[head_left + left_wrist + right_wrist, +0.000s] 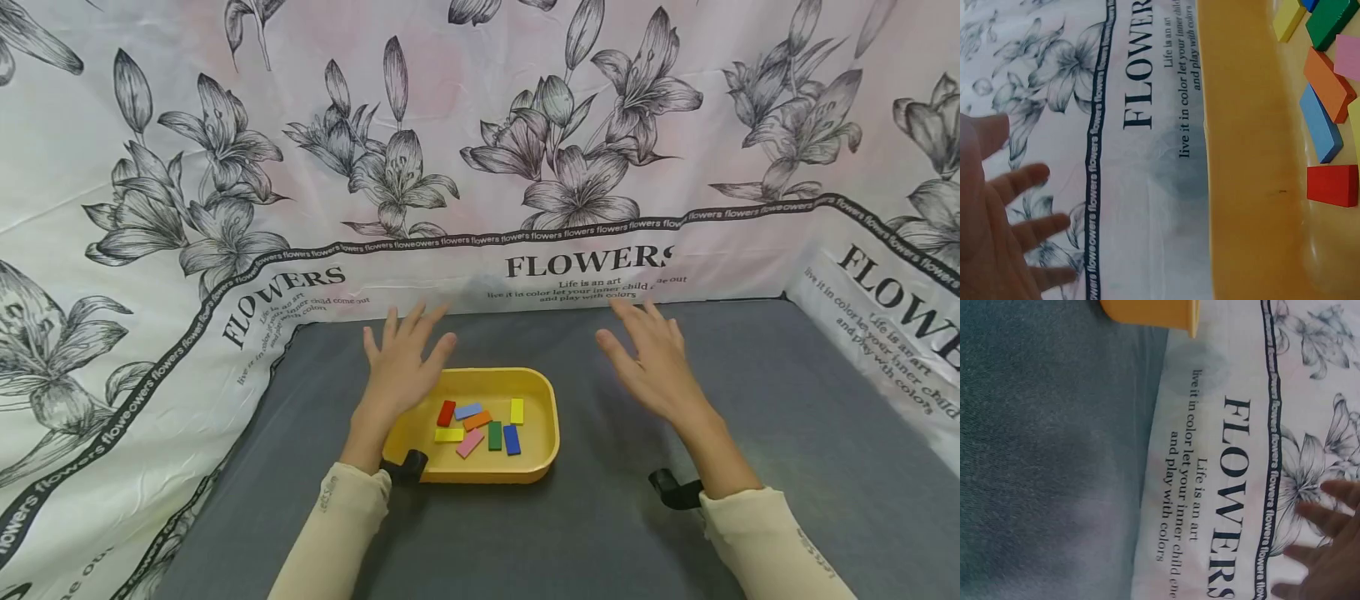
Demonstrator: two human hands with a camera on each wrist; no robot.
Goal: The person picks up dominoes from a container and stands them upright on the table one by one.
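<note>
Noting positions. A yellow plastic rectangular tray with rounded corners (542,417) sits on a dark grey cloth surface (585,533), its long axis running left to right. Eight small flat rectangular blocks lie loose inside, grouped toward the middle: a red block (446,413), a light blue block (468,411), an orange block (477,421), a pink block (470,443), a green block (495,436), a dark blue block (512,440), one yellow block at lower left (449,435) and another yellow block at upper right (517,412).

Left hand (405,362): fingers spread wide, holding nothing; in the head view it covers the tray's far left corner. Contact with the rim: cannot tell. Right hand (651,367): fingers extended, thumb apart, nothing held; well to the right of the tray.

Key relation: left hand is the nearer. From it, the blocks lie to the right and back toward the person, red closest; red's long axis points mostly away from the person, far end leaning right. From the right hand, the tray lies leftward and nearer the body.
</note>
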